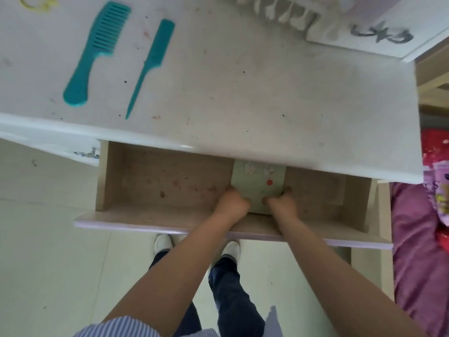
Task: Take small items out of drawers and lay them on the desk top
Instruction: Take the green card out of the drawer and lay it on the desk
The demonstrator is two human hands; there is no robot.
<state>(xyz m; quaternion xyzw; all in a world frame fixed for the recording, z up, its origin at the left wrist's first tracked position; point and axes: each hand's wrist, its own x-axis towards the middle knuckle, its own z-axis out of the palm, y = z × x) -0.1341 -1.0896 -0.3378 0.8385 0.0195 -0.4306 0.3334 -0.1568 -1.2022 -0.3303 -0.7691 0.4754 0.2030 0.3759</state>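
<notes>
Step now: getting a thing out of the open drawer (150, 181) in the mid of the frame. Left hand (233, 203) & right hand (281, 203) both pinch the near edge of a flat green card (258, 178); its far end hides under the desk top (267, 93). Next, I think: slide it toward the body, lift, lay it on bare desk right of the two teal combs (97, 52) at upper left.

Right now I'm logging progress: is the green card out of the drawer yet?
Still in: green card lies on the drawer floor, both hands gripping it.
</notes>
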